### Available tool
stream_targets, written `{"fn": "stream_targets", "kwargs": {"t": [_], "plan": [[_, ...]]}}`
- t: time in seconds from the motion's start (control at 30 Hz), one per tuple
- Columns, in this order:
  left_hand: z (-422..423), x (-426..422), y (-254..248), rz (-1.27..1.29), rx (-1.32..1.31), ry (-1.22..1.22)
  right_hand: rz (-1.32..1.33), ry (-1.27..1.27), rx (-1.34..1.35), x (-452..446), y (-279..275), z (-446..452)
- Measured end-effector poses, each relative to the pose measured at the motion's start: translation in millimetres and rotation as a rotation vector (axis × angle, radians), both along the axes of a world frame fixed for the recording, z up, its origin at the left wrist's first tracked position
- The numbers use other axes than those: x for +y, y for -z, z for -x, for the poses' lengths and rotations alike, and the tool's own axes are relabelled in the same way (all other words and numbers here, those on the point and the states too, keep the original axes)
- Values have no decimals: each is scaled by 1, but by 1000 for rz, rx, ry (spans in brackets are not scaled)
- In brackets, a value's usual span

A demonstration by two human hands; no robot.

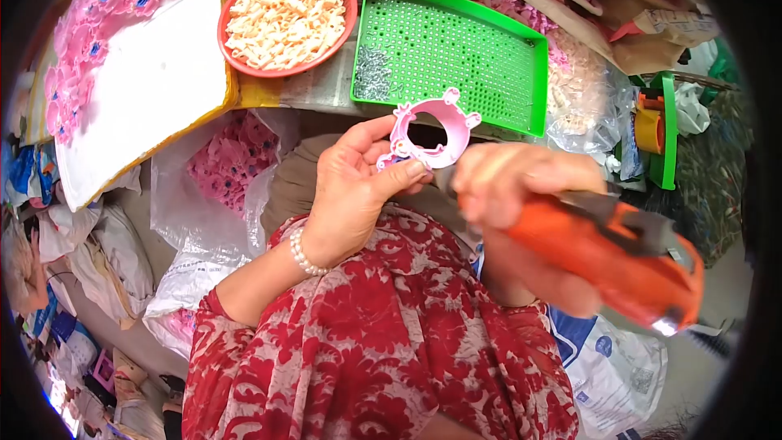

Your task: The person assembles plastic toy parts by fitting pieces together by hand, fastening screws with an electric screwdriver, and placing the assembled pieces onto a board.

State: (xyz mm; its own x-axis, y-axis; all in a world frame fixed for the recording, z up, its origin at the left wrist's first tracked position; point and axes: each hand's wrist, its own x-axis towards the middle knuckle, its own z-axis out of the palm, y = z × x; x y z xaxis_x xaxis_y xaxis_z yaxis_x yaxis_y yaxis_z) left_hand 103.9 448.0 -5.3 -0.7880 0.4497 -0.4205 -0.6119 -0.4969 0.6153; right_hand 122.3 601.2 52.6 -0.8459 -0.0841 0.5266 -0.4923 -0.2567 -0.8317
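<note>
My left hand (354,167) pinches a pink plastic ring-shaped part (458,137) between thumb and fingers, and a purple-blue bit shows near the thumb. The part has a wide round opening and small knobs on its rim. Wrapped around an orange and black electric screwdriver (582,248), my right hand (529,183) is smeared by motion. The tool's front end is close to the part's lower right; whether they touch I cannot tell. Just beyond the part stands a green perforated tray (472,41), with a heap of small silver screws (373,73) in its left corner.
Left of the tray is a red bowl (353,12) of small cream plastic pieces (285,20). Pink parts with blue centres (106,8) lie on a white board (142,85). More pink parts fill a plastic bag (232,163) below. Brown paper packaging (652,33) sits far right.
</note>
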Motion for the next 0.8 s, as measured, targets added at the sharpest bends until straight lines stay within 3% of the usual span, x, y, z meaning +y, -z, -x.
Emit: {"fn": "stream_targets", "kwargs": {"t": [0.07,0.2,0.33,0.47,0.8], "plan": [[2,-3,3,-4,-4,19,128,-92,-2,18,-14,-1],[2,-7,7,55,-20,98,157,83,92,46,-4,17],[-1,-4,17,49,-67,249,259,280,-133,54,34,35],[-2,0,17,49,-44,344,147,382,-247,49,51,38],[4,4,13,69,-2,337,169,394,-257,50,62,40]]}}
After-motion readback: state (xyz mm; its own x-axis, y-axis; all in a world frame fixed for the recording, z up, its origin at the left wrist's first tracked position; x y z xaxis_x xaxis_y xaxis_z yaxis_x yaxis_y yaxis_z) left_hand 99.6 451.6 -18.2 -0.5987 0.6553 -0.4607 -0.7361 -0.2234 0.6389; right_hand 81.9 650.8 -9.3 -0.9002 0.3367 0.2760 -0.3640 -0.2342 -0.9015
